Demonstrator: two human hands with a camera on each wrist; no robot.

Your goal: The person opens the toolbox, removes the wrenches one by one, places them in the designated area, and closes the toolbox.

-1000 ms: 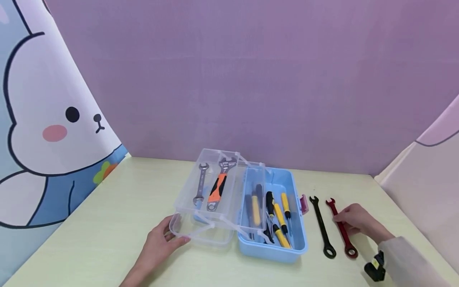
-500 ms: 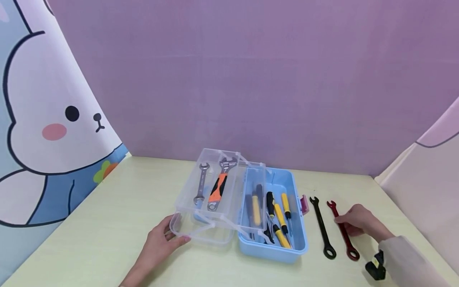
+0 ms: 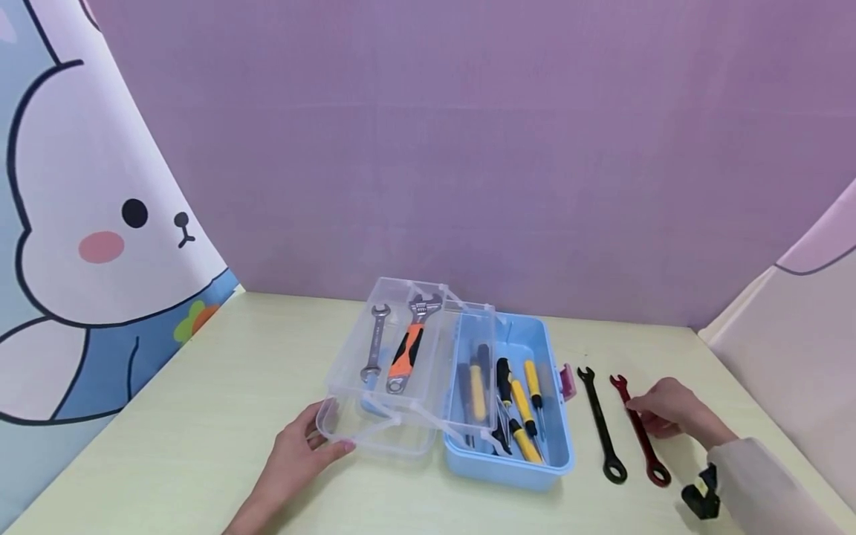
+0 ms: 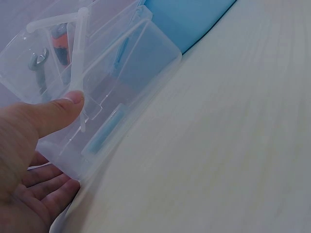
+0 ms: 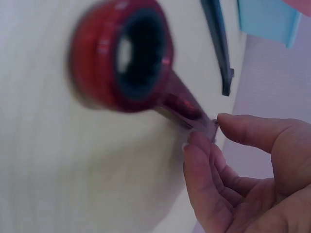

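Note:
My right hand (image 3: 672,410) pinches a red combination wrench (image 3: 646,444) at its shank, thumb on one side and fingertips on the other. Its ring end (image 5: 121,58) looms large in the right wrist view. A black combination wrench (image 3: 602,427) lies just left of it. My left hand (image 3: 297,455) holds the near-left corner of the toolbox's clear lid (image 3: 414,442), with the thumb on top and the other fingers around the side. In the clear tray above it are a small open-end wrench (image 3: 376,343) and an orange-handled adjustable wrench (image 3: 406,349).
The light blue toolbox base (image 3: 508,475) stands right of the lid, with several yellow-and-black screwdrivers (image 3: 524,405) inside. A pink latch (image 3: 567,381) sticks out on its right side. A small black-and-yellow object (image 3: 701,501) is by the right sleeve. A purple wall (image 3: 468,163) rises behind the table.
The red wrench has shifted very slightly right and toward me with my right hand on it. My left hand and the toolbox have stayed in place.

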